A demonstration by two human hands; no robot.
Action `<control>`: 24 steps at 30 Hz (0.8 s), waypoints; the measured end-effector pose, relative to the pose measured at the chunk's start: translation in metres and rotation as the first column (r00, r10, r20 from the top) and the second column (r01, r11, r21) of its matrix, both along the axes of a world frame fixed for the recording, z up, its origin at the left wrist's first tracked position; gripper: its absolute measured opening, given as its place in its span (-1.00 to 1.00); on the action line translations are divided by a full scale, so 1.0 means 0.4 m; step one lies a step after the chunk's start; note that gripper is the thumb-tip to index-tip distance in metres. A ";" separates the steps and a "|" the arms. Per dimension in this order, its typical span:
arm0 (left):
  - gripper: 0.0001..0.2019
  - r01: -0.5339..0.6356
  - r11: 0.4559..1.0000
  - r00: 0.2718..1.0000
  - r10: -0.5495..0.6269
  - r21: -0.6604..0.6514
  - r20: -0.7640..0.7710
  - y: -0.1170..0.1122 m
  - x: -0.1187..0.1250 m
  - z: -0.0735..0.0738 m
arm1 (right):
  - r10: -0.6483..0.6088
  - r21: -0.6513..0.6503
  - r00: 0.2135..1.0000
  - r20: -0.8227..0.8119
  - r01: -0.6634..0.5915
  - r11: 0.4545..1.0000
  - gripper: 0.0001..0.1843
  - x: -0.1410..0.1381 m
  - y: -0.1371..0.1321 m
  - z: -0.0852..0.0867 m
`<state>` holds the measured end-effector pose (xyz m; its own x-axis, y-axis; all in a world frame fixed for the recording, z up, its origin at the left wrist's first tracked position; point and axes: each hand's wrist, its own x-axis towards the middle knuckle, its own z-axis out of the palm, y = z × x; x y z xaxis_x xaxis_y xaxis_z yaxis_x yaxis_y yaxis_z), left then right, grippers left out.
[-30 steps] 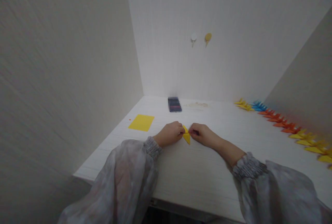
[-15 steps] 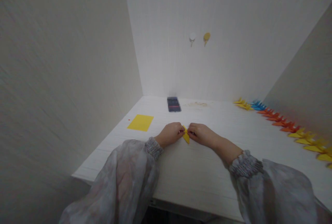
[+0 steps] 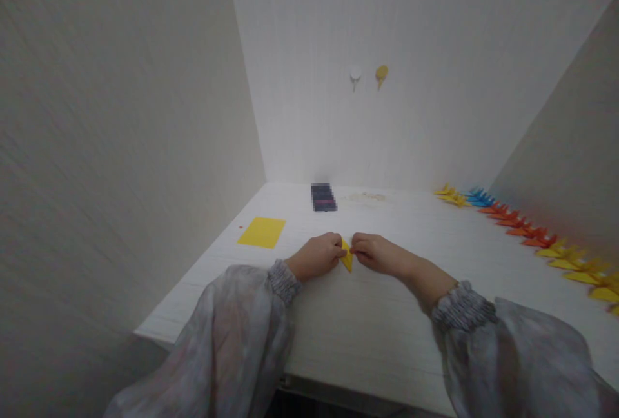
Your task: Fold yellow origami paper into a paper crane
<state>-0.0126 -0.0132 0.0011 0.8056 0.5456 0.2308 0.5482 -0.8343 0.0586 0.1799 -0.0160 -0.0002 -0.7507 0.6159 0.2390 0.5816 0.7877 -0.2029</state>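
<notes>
Left hand, right hand: 2 fingertip pinches on folded yellow paper, just above table centre. Risk: uneven pinch probably skews crease; hard pull may tear tip.

L hand curled in pinch, R hand likewise, fingertips nearly meeting, forearms angled inward

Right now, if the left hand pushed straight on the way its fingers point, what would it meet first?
The folded yellow paper, already in the grip of the left hand; just beyond it, it seems, the right hand, pinching the same piece.
</notes>
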 end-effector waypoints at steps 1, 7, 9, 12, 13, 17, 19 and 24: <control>-0.77 0.002 1.000 1.000 -0.002 0.002 -0.012 0.000 -0.001 0.001 | 0.009 -0.002 1.000 0.005 -0.009 1.000 -0.75 0.002 0.000 -0.002; -0.75 0.007 1.000 1.000 -0.007 -0.026 -0.014 0.001 -0.002 0.002 | -0.036 -0.026 0.999 0.010 0.037 0.999 -0.75 0.005 0.000 -0.009; -0.75 0.022 0.998 1.000 -0.021 -0.055 0.022 0.004 -0.003 -0.004 | -0.056 -0.034 0.998 0.013 0.057 0.998 -0.77 0.006 0.001 -0.011; -0.76 0.014 0.994 0.996 -0.003 -0.113 0.093 0.008 -0.009 -0.017 | -0.069 -0.059 0.998 0.015 0.069 0.996 -0.80 0.009 0.003 -0.013; -0.76 -0.012 0.992 0.993 0.025 -0.122 0.111 0.008 -0.011 -0.020 | -0.069 -0.064 0.998 0.015 0.070 0.996 -0.81 0.010 0.003 -0.013; -0.78 -0.023 0.994 0.994 0.035 -0.110 0.103 0.006 -0.016 -0.017 | -0.070 -0.075 0.997 0.010 0.071 0.995 -0.81 0.007 0.000 -0.010; -0.80 -0.002 0.997 0.999 0.006 -0.072 0.054 0.003 -0.014 -0.006 | -0.089 -0.071 0.996 -0.004 0.088 0.994 -0.78 0.003 -0.003 -0.008; -0.81 0.009 1.000 0.994 -0.008 0.006 -0.109 -0.006 -0.006 0.021 | -0.037 -0.038 0.998 -0.044 0.036 0.999 -0.66 -0.005 -0.010 -0.003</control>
<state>-0.0150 -0.0156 0.0095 0.8306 0.5376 0.1450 0.5442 -0.8390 -0.0068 0.1779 -0.0199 -0.0014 -0.7166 0.6518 0.2483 0.5996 0.7575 -0.2580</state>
